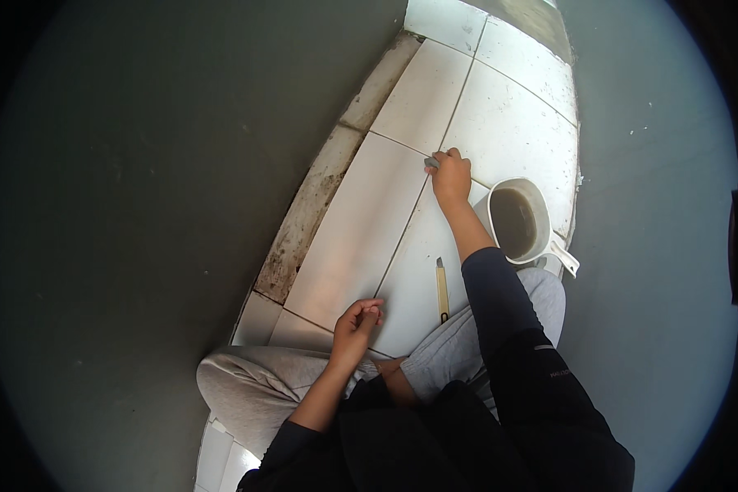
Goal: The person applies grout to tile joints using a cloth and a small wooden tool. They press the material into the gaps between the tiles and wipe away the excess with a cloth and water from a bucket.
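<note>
My right hand [451, 180] is stretched forward over the white tiles, its fingers closed round a small dark grey piece [431, 163]. That piece is at a joint between tiles; what kind of thing it is, I cannot tell. Close to my lap, my left hand [356, 330] is held with its thumb against its curled fingers, and anything inside them is hidden. A yellow box cutter [442, 291] lies on the tiles between my two arms, blade end pointing away from me. Beside my right forearm stands a white water dipper [490, 215] holding murky grey-brown water [512, 223].
The tiled ledge [369, 205] runs away from me, with dark grout lines. Along its left edge is a rough, stained strip [320, 193] without tiles. Grey surfaces [164, 205] lie on both sides. My crossed legs in grey trousers [254, 377] occupy the near end.
</note>
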The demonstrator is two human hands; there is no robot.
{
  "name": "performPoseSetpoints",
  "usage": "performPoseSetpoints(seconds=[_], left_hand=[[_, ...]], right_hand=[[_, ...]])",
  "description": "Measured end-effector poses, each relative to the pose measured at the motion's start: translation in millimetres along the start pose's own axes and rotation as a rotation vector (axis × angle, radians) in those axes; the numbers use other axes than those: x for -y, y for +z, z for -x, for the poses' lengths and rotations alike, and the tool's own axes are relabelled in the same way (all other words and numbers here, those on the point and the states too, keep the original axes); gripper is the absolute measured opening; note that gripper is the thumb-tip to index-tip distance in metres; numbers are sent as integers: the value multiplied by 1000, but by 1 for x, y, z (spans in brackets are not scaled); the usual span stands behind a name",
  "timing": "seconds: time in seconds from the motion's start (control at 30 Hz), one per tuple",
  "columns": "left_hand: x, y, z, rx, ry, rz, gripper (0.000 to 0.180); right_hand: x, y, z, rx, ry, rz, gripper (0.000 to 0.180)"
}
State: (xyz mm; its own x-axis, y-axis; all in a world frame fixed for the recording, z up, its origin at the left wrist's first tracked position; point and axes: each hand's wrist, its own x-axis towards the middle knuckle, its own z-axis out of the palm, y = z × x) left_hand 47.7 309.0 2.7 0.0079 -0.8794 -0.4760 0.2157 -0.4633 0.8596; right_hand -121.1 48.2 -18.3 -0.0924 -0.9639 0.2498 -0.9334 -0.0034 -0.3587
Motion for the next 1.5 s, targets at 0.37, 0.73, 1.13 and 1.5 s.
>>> performPoseSetpoints(seconds=[0.37,0.73,1.13,1.5], left_hand=[[-2,-1,1,1,12,-6,22],[-5,-3,3,-32,6,1,18],[7,-7,-1,-16,89,4,20],[4,-7,-1,-23,23,-5,21]], right_hand=[[-3,-2,-2,38,-93,-7,23],[4,-14,20,141,-27,-100,27],[7,-8,22,133,-57,-91,27],[10,-4,41,161,-9,-54,27]])
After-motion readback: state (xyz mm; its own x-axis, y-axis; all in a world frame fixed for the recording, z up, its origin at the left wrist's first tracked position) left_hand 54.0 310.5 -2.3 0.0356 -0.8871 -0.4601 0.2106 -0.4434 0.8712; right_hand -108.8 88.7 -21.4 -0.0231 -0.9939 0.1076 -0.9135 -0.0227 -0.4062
